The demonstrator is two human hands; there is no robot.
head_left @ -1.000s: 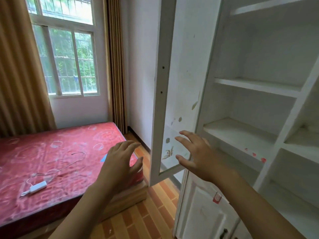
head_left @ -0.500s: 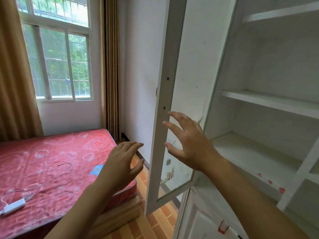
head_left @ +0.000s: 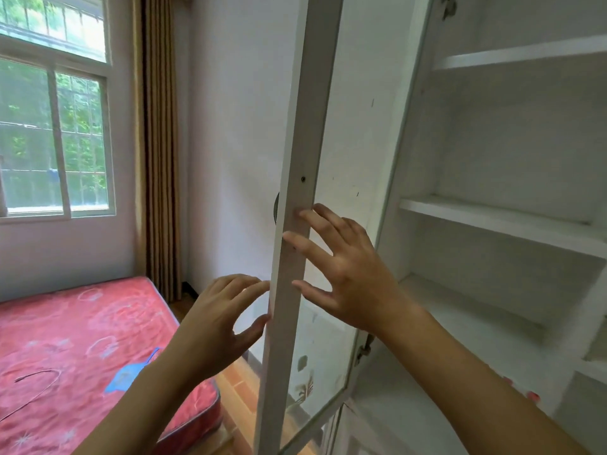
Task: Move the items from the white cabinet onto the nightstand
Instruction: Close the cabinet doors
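Both hands have risen to the open glass-paned white cabinet door (head_left: 295, 224) at centre frame: right hand (head_left: 348, 274) splayed, fingertips on its frame; left hand (head_left: 216, 320) relaxed beside its edge. White cabinet (head_left: 492, 211) fills the right.

Both forearms are seen bare; no sleeve is worn, and the left hand (head_left: 216, 320) and right hand (head_left: 351, 274) are ungloved.

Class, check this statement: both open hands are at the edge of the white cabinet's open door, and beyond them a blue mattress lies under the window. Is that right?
Not quite. The head view shows the left hand and right hand open at the cabinet door edge, but the mattress under the window is red, not blue.
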